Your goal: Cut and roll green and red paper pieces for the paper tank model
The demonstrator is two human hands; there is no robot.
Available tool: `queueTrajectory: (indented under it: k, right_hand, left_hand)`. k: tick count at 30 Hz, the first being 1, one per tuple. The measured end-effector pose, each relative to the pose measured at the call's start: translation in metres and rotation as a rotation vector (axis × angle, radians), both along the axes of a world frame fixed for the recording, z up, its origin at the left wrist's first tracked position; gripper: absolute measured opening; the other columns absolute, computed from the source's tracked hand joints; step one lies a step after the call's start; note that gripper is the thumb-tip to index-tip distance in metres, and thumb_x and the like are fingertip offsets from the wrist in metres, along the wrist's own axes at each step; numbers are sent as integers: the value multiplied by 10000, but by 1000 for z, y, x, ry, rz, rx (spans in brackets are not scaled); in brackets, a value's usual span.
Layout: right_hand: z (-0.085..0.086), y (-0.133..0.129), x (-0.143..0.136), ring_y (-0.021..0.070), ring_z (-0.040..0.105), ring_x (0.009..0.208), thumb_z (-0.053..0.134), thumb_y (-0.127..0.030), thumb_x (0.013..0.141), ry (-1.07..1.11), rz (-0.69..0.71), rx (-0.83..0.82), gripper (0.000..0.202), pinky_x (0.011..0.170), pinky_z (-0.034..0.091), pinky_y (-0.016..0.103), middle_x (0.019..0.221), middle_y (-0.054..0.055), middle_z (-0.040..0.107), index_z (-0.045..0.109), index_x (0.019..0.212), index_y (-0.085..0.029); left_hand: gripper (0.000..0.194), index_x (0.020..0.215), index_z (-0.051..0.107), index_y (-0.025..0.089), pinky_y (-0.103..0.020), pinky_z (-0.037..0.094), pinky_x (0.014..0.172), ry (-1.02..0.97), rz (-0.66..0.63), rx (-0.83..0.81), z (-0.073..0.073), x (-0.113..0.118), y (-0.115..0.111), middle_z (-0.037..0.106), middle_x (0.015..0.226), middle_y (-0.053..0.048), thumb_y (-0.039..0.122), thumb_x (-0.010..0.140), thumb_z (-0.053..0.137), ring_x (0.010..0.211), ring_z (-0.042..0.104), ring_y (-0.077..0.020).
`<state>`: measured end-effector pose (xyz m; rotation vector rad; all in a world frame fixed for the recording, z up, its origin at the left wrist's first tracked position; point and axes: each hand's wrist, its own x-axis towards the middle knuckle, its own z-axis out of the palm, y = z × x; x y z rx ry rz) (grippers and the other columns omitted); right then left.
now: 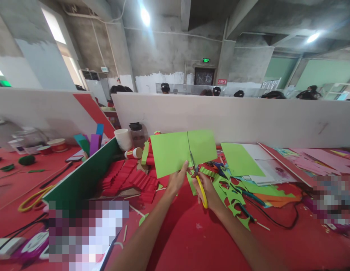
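A light green sheet of paper (170,150) is held up over the table in front of me, with a dark line running down from its top edge to the scissors. My left hand (177,180) pinches its lower edge, thumb on the near face. In my right hand (205,188) are yellow-handled scissors (202,190), fingers wrapped round the handles. Their blades point up and meet the sheet at the lower end of the dark line. Green paper scraps with cut-out holes (228,194) lie just right of my right hand.
Folded red paper pieces (132,177) lie to the left, by a green divider (79,175), paper cups (123,139) and a lidded jar (137,134). Another green sheet (241,158) rests on white paper at right. A white partition (248,120) stands behind; people's heads show beyond it.
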<state>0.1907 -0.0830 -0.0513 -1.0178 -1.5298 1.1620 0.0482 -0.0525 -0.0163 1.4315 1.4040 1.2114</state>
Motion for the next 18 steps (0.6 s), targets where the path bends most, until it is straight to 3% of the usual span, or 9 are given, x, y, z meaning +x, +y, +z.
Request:
queueTrajectory:
  k: [4, 8, 18]
  right_hand:
    - [0, 0, 0, 80, 442, 296, 575, -539, 851, -17, -15, 16, 456, 285, 393, 181, 567, -103, 441, 501, 1166, -217]
    - [-2, 1, 0, 80, 421, 316, 591, -551, 842, 25, 7, -4, 479, 312, 443, 204, 550, -111, 384, 507, 1175, -217]
    - [-11, 10, 2, 59, 400, 356, 541, -662, 825, 52, -30, 25, 569, 331, 469, 218, 674, -66, 443, 498, 1188, -227]
  left_hand:
    - [572, 608, 670, 216, -336, 423, 942, -7, -2, -1, 0, 0, 0, 732, 865, -53, 678, 838, 425, 891, 642, -236]
    - [550, 599, 660, 207, -327, 432, 931, -35, -3, 20, 1, 2, -1, 730, 840, -57, 663, 826, 453, 875, 646, -232]
    - [549, 579, 626, 199, -299, 455, 885, -32, -67, 41, 2, 7, -6, 708, 743, -49, 659, 819, 447, 793, 636, -204]
